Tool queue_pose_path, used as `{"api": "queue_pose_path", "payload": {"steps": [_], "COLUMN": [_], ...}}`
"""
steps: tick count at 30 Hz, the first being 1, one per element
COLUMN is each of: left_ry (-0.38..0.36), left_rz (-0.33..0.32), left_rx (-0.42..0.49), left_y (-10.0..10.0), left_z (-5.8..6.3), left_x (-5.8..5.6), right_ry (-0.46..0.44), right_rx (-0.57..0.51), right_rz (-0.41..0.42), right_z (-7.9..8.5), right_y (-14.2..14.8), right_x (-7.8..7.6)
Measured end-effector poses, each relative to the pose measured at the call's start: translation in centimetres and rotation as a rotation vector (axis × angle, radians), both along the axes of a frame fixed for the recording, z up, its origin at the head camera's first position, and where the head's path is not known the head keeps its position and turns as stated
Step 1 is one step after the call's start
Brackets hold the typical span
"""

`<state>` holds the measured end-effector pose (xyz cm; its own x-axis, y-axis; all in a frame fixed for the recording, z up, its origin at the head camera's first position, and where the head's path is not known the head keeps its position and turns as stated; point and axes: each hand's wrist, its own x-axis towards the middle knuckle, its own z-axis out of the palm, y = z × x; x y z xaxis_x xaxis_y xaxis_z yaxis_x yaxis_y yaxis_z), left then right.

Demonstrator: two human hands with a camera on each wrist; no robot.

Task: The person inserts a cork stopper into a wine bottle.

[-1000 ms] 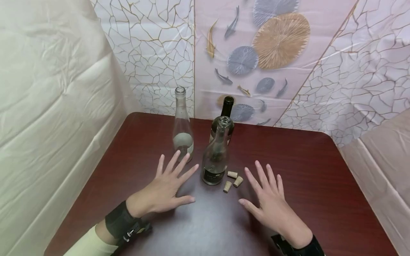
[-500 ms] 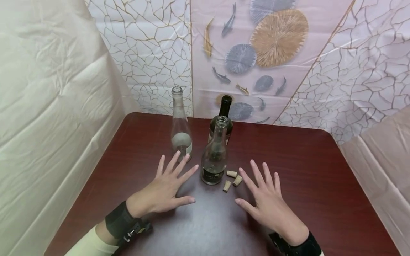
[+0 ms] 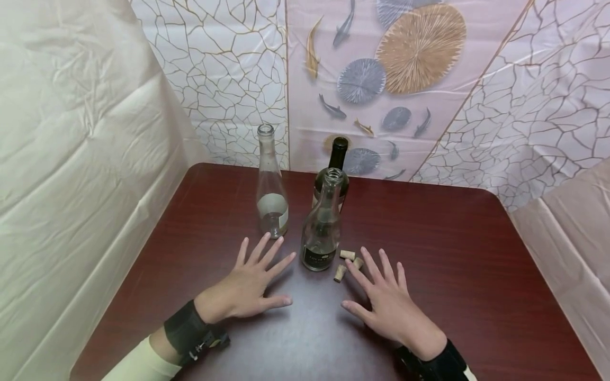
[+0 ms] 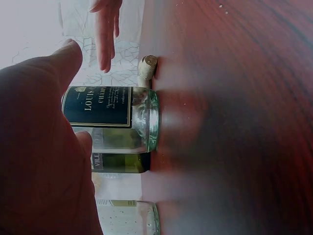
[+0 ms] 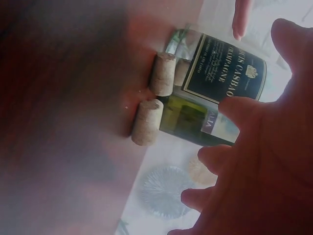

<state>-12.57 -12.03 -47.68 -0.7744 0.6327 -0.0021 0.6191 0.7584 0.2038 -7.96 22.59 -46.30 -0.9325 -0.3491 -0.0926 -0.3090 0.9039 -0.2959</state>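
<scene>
A clear glass bottle with a dark label (image 3: 318, 233) stands upright near the middle of the table. Right behind it is a dark green bottle (image 3: 339, 153), partly hidden. Another clear bottle, with a pale label (image 3: 272, 203), stands to the left. Three corks lie at the front bottle's right, among them a near cork (image 3: 340, 273) and a far cork (image 3: 348, 254). My left hand (image 3: 250, 288) has its fingers spread, low over the table in front of the bottles, holding nothing. With fingers spread too, my right hand (image 3: 388, 309) holds nothing; its index fingertip overlaps one cork in the head view.
The dark red table (image 3: 452, 248) has a patterned cloth wall (image 3: 224, 79) along its back edge. Pale fabric (image 3: 86, 185) hangs close on the left side, with more fabric (image 3: 567, 227) on the right. Each wrist wears a black strap (image 3: 186, 330).
My right hand has moved left, so its index finger now overlaps the corks in the head view. The left hand stays almost in place. Bottles and corks have not moved on the table.
</scene>
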Motion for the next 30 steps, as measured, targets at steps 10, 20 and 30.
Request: {"api": "queue_pose_path", "payload": {"steps": [10, 20, 30], "left_ry": [-0.005, -0.001, 0.257], "left_rz": [0.006, -0.057, -0.137], "left_rx": [-0.012, 0.148, 0.505], "left_y": [0.0, 0.1, 0.6], "left_z": [-0.3, -0.3, -0.1], "left_x": [0.3, 0.4, -0.3], "right_ry": [0.006, 0.14, 0.41], "right_rx": [-0.025, -0.059, -0.221], "right_rz": [0.005, 0.007, -0.101], "right_z": [-0.8, -0.5, 1.0], "right_y": [0.0, -0.2, -1.3], "right_x": [0.3, -0.3, -0.9]}}
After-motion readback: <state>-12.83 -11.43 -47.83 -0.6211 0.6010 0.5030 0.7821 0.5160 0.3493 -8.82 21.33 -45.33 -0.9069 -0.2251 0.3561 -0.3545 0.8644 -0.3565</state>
